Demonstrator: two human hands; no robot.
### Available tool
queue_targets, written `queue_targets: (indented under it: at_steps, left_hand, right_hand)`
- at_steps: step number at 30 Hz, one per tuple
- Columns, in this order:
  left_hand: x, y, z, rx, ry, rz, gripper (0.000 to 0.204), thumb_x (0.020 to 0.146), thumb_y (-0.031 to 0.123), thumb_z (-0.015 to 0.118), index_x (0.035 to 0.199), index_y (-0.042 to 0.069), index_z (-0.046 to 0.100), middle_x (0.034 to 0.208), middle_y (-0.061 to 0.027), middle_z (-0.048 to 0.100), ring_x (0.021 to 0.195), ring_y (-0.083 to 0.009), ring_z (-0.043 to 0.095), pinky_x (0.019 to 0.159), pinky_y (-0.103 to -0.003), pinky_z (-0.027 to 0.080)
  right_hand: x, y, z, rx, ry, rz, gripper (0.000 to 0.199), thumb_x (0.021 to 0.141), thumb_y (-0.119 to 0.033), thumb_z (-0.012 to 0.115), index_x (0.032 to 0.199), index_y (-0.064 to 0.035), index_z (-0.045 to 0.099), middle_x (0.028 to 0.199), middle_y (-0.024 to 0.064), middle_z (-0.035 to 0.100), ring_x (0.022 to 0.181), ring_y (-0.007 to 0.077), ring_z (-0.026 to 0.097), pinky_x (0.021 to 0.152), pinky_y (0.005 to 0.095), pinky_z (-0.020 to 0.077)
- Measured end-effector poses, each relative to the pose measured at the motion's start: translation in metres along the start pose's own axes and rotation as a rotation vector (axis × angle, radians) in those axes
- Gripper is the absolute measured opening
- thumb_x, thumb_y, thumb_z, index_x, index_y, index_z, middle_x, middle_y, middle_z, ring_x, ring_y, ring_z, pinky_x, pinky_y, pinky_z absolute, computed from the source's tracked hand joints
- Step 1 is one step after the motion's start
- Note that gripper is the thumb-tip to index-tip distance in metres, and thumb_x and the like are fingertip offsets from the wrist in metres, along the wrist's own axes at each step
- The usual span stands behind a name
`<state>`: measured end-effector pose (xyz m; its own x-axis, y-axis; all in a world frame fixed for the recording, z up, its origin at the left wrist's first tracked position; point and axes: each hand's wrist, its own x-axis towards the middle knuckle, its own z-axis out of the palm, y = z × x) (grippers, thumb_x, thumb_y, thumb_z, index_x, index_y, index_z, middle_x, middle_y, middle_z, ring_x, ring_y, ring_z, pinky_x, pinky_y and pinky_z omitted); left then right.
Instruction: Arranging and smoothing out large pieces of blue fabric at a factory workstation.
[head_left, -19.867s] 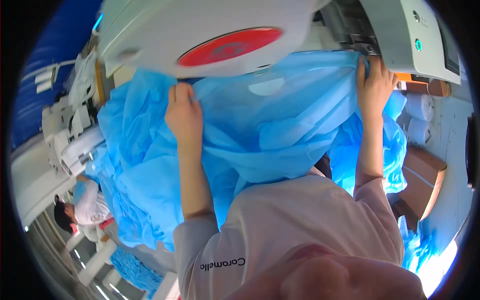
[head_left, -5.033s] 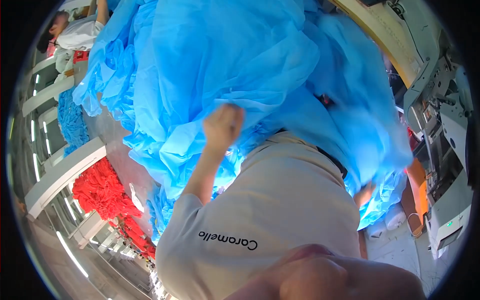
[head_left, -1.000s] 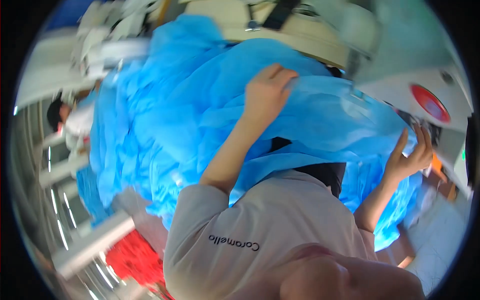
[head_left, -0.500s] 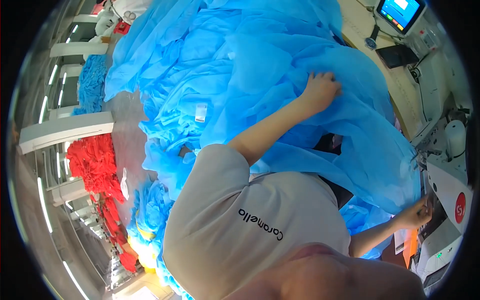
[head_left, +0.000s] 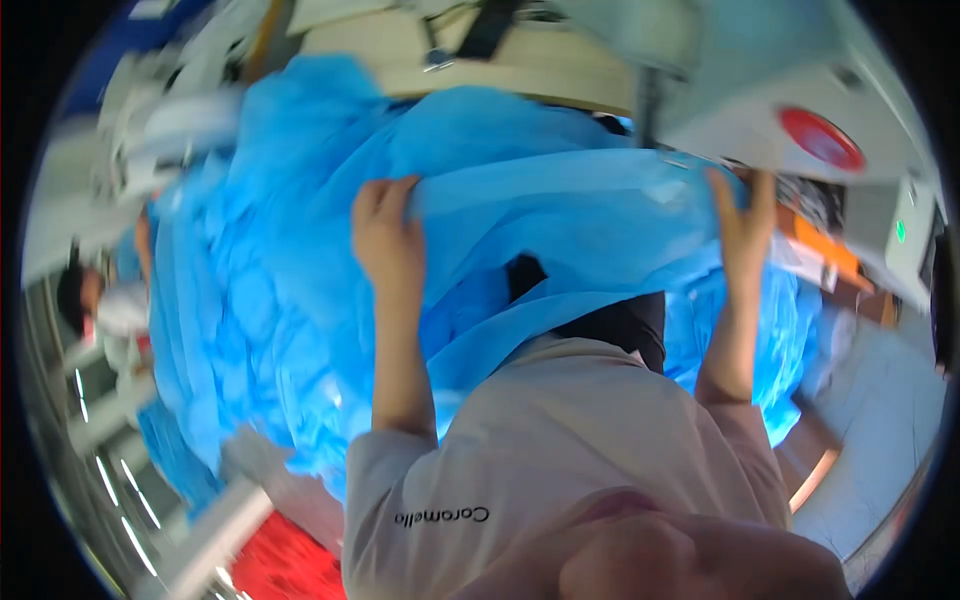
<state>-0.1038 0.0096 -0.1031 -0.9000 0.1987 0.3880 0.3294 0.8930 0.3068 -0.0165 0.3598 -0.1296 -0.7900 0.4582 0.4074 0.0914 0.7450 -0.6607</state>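
Note:
Sheer blue fabric (head_left: 560, 200) spreads over my lap and the worktable in a large, loosely folded heap. A strip of it stretches between my two hands in front of a white sewing machine (head_left: 740, 120). My left hand (head_left: 390, 235) is closed on the upper edge of this strip, fingers curled over it. At the strip's other end, beside the machine's head, my right hand (head_left: 743, 225) grips the fabric between its thumb side and fingers. Motion blur softens the fingertips, and the fabric's edge under the machine is hidden.
Behind the heap runs a pale tabletop (head_left: 400, 65) with a dark flat object (head_left: 492, 28) on it. Orange material (head_left: 825, 245) shows below the machine. Red fabric (head_left: 285, 562) lies at the lower left. Another person (head_left: 110, 300) is at the far left.
My view has turned rightward toward the machine. My left hand has come from resting on the heap to gripping the fabric's edge. My right hand stays by the machine.

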Motion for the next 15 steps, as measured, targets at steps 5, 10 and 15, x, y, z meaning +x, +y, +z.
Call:
queue_targets:
  at_steps: [5, 10, 15]
  left_hand:
    - [0.021, 0.034, 0.014, -0.467, -0.060, -0.080, 0.030, 0.071, -0.008, 0.057, 0.095, 0.007, 0.067, 0.091, -0.0111, 0.062, 0.084, -0.0278, 0.061, 0.075, -0.034, 0.048]
    - [0.046, 0.080, 0.017, -0.429, -0.167, 0.213, 0.031, 0.072, -0.009, 0.055, 0.096, 0.006, 0.066, 0.091, -0.0112, 0.064, 0.084, -0.0274, 0.062, 0.074, -0.033, 0.049]
    - [0.041, 0.116, 0.031, -0.509, -0.437, 0.240, 0.031, 0.070, -0.013, 0.053, 0.093, 0.005, 0.064, 0.096, -0.0108, 0.063, 0.091, -0.0270, 0.061, 0.073, -0.033, 0.049]
  right_hand:
    - [-0.003, -0.010, -0.033, 0.252, -0.043, 0.147, 0.023, 0.077, -0.015, 0.073, 0.087, -0.0005, 0.059, 0.093, 0.0051, 0.059, 0.082, 0.0131, 0.052, 0.076, 0.0238, 0.0416]
    - [-0.031, -0.004, -0.077, 1.086, 0.088, 0.773, 0.029, 0.089, -0.020, 0.060, 0.109, 0.0004, 0.056, 0.111, 0.0083, 0.057, 0.093, 0.0119, 0.053, 0.079, 0.0236, 0.0426]
    - [-0.041, 0.026, -0.110, 0.229, 0.450, 0.582, 0.024, 0.089, -0.012, 0.059, 0.108, 0.0009, 0.059, 0.101, 0.0076, 0.062, 0.088, 0.0156, 0.057, 0.081, 0.0285, 0.0436]
